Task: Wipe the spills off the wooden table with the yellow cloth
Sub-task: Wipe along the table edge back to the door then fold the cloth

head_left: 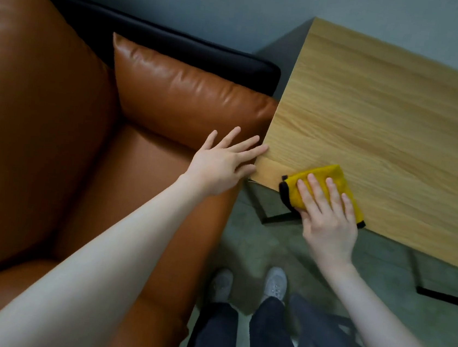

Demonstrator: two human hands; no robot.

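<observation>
A folded yellow cloth with a black hem lies on the near left corner of the wooden table. My right hand presses flat on the cloth with straight fingers, its palm hanging past the table's near edge. My left hand is spread open, fingertips touching the table's left edge beside the sofa arm. I can make out no spill on the wood.
A brown leather sofa with a cushion stands against the table's left side. Below the table show black metal legs and grey-green floor. My own legs and grey shoes are at the bottom.
</observation>
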